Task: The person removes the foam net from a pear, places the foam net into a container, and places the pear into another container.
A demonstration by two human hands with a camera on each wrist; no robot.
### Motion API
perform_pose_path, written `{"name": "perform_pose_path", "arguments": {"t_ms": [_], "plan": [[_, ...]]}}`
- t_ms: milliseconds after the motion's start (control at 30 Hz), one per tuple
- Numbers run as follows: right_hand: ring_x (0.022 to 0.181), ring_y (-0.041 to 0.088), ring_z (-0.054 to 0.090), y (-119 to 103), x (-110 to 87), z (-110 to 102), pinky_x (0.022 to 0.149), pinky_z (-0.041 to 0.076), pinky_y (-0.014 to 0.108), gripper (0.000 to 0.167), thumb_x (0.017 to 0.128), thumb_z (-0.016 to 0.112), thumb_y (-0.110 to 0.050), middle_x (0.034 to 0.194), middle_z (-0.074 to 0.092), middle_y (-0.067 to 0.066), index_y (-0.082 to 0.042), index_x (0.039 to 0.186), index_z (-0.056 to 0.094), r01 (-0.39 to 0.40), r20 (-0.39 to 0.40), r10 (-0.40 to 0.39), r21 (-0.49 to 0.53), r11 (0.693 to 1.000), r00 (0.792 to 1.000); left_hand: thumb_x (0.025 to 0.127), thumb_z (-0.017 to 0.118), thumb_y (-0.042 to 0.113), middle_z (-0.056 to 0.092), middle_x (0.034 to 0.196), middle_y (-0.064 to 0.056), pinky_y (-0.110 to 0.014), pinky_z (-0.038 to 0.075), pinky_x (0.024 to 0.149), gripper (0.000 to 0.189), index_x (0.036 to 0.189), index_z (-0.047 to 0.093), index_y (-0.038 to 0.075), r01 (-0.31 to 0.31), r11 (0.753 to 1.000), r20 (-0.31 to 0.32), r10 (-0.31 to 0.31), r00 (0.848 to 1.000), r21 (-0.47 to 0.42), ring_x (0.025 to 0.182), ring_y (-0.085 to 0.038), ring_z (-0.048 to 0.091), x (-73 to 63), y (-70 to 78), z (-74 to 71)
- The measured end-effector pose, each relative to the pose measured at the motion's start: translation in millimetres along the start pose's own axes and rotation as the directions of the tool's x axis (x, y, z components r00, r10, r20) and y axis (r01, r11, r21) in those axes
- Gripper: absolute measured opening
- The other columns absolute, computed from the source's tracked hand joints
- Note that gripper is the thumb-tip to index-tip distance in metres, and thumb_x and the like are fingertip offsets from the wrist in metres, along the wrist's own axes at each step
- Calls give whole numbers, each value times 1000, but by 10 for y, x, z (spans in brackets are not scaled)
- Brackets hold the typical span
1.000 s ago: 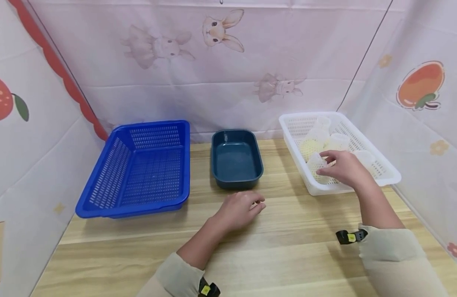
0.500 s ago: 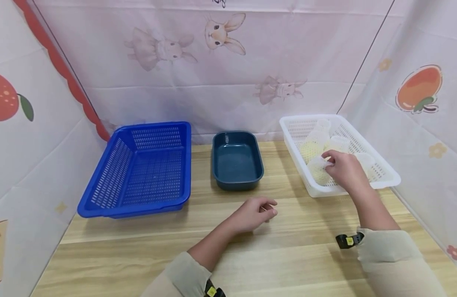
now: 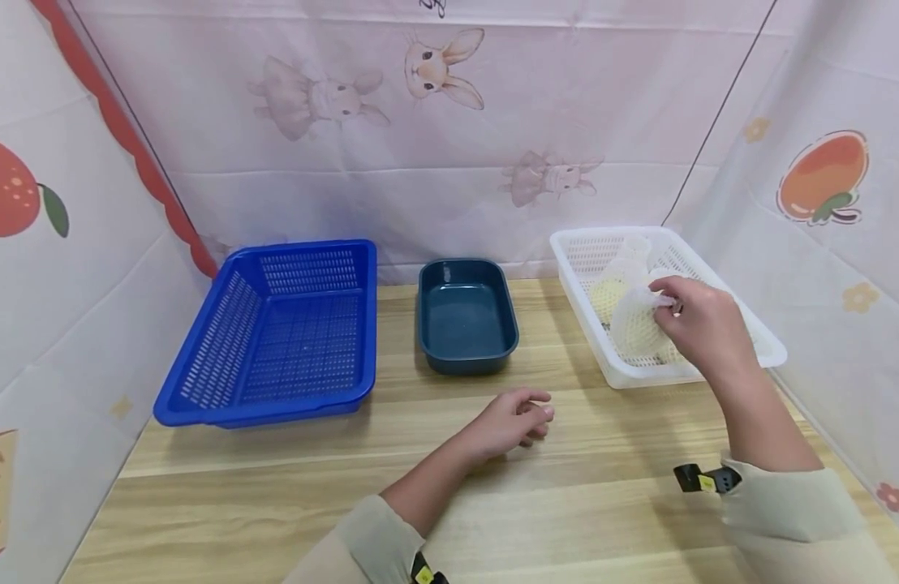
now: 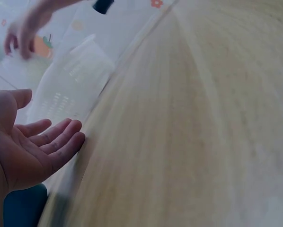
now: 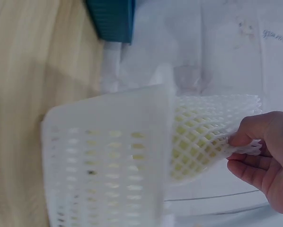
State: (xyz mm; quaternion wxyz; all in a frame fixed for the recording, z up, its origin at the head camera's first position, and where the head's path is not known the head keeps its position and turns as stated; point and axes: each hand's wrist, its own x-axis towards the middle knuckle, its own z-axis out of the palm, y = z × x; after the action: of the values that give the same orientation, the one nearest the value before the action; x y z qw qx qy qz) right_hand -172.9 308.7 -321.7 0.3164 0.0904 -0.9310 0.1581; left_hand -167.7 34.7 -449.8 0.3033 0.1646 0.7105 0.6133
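Observation:
My right hand (image 3: 701, 320) pinches the gathered end of a white foam net (image 5: 210, 135) wrapped around a yellow-green fruit. In the right wrist view, the netted fruit stands partly above the rim of the white basket (image 5: 108, 151), whose wall hides its lower part. Several other netted pieces (image 3: 608, 296) lie in that basket, some behind my right hand. My left hand (image 3: 509, 423) hangs low over the wooden table, in front of the dark teal tray (image 3: 467, 365), holding nothing. Its fingers are loosely bent, palm visible in the left wrist view.
A large blue basket (image 3: 263, 414) with slotted walls stands at the left of the wooden table (image 3: 566, 503). The teal tray sits between the two baskets. A printed cloth wall (image 3: 449, 195) rises right behind them, and more cloth closes both sides.
My right hand closed on the net's end and lifted the netted fruit up and slightly to the right. My left hand drifted to the right over the table.

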Motion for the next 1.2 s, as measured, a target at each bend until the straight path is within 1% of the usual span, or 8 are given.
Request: {"name": "perform_pose_path", "arguments": {"t_ms": [133, 233, 400, 567, 700, 800, 967, 1200], "plan": [[79, 34, 68, -206, 12, -127, 69, 53, 49, 29, 78, 63, 11, 100, 72, 20, 1, 104, 70, 70, -54, -69, 21, 997, 996, 100, 57, 37, 67, 114, -10, -37, 57, 81, 49, 140, 51, 10, -12, 1000, -21, 11, 1000, -10, 95, -21, 66, -5, -10, -9], [77, 30, 67, -358, -4, -168, 71, 52, 30, 29, 76, 66, 12, 98, 72, 17, 0, 103, 71, 142, -85, -137, 56, 988, 987, 97, 61, 40, 67, 114, -7, -37, 57, 80, 55, 143, 49, 12, -18, 1000, -38, 17, 999, -24, 97, -23, 67, -1, -20, -35], [73, 20, 64, -571, -56, -105, 70, 41, 7, 29, 73, 67, 12, 92, 73, 11, -1, 99, 72, 265, -95, -251, 169, 950, 963, 87, 74, 41, 60, 132, -7, -41, 57, 81, 70, 147, 43, 22, -52, 998, -70, 49, 996, -34, 108, -18, 65, -41, -10, -112], [74, 16, 64, -716, -128, 76, 68, 47, 11, 31, 71, 69, 12, 92, 74, 8, -2, 98, 73, 305, -53, -302, 283, 909, 952, 81, 82, 33, 48, 146, -10, -42, 57, 84, 86, 150, 32, 32, -113, 991, -102, 106, 989, -66, 118, -20, 61, -135, 48, -188], [74, 14, 65, -814, -208, 261, 62, 53, 24, 31, 71, 70, 12, 94, 74, 7, -3, 98, 73, 323, -8, -341, 340, 883, 940, 80, 84, 23, 46, 147, -8, -39, 57, 87, 95, 154, 25, 30, -168, 982, -121, 157, 980, -84, 118, -24, 61, -182, 60, -248], [76, 13, 66, -884, -257, 390, 61, 56, 31, 30, 73, 72, 11, 95, 74, 6, -4, 98, 73, 314, 30, -350, 379, 871, 936, 78, 85, 20, 46, 146, -5, -37, 57, 87, 96, 154, 26, 31, -188, 980, -140, 178, 974, -66, 117, -23, 61, -216, 51, -297], [78, 11, 64, -1005, -312, 532, 64, 56, 30, 28, 75, 74, 7, 97, 73, 4, -6, 100, 73, 263, 90, -333, 439, 859, 939, 76, 87, 23, 48, 142, -2, -36, 56, 88, 91, 148, 33, 39, -187, 982, -156, 185, 970, 2, 114, -21, 62, -270, 11, -365], [78, 12, 65, -1130, -367, 635, 65, 57, 28, 27, 76, 73, 4, 100, 74, 6, -5, 102, 73, 177, 162, -283, 474, 863, 945, 76, 86, 36, 49, 137, 8, -36, 52, 92, 83, 143, 38, 41, -157, 980, -178, 178, 968, 125, 109, -18, 60, -339, -54, -439]]}}
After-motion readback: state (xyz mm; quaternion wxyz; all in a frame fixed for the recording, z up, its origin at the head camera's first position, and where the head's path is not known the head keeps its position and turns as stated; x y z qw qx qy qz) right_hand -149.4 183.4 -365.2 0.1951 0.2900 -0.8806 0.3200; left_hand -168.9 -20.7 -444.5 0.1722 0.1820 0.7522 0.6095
